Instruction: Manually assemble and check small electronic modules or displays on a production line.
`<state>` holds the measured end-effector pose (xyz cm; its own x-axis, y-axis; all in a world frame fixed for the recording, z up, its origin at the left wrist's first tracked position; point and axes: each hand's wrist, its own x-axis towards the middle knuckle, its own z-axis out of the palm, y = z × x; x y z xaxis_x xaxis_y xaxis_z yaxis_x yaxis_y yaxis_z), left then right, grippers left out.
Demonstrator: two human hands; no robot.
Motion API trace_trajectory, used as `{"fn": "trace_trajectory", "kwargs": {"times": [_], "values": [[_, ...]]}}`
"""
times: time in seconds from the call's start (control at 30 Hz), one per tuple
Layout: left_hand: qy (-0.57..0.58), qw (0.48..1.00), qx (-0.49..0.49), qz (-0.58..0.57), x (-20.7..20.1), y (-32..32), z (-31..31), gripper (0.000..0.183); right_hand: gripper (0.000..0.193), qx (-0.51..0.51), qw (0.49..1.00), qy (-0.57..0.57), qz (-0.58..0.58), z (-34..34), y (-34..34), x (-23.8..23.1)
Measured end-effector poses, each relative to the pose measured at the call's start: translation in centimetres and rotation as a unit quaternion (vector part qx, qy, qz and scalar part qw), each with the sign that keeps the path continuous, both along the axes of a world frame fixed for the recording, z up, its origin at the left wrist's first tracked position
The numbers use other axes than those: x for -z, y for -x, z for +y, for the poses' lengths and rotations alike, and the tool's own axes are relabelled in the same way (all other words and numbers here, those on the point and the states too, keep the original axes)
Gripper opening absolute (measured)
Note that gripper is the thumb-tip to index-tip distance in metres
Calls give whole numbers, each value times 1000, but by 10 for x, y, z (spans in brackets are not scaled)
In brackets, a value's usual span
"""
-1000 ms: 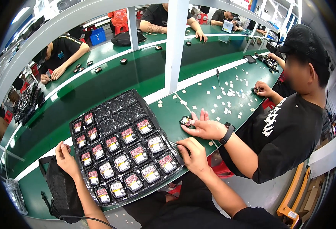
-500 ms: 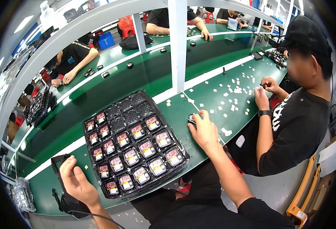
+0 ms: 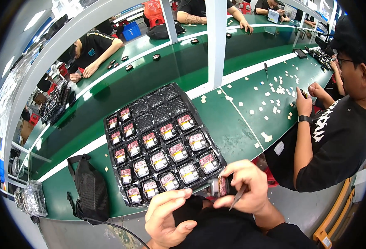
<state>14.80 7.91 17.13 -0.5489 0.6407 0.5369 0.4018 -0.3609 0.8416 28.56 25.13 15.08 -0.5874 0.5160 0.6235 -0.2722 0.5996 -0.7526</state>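
While the right hand pinches a small dark-cased module just off the near right corner of the black tray, its fingers also grasp a thin metal tool, tip angled down. Here's the left hand, nearby on the left, fingers spread and free, their tips just short of that module! Both hands are out beyond the near edge of the green surface, with a gap between them to work in. The tray lies right along that edge, rows of red-and-white modules seated in its pockets. Tight on the left flank: a black bag sits just beside it. More room on the right, a stretch of green reaching to scattered pale chips near a co-worker's hands. And at the far edge, a white post stands to the tray's right, bounding the way.
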Motion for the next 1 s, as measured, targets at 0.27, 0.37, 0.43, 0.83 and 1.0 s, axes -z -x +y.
{"fn": "trace_trajectory", "kwargs": {"times": [0.27,0.37,0.43,0.83,1.0], "values": [[-59,940,178,-284,27,-18,8,58,55,-76,997,2,31,-28,9,6],[-22,940,118,-319,28,-25,8,64,57,-77,997,0,18,-29,8,10],[17,945,81,-317,30,-25,7,72,59,-91,996,2,7,-30,6,10],[-27,928,53,-367,31,-22,4,73,33,57,977,-192,-79,-28,2,3],[-23,931,64,-359,30,-22,3,72,30,99,958,-263,-64,-29,2,2]]}}
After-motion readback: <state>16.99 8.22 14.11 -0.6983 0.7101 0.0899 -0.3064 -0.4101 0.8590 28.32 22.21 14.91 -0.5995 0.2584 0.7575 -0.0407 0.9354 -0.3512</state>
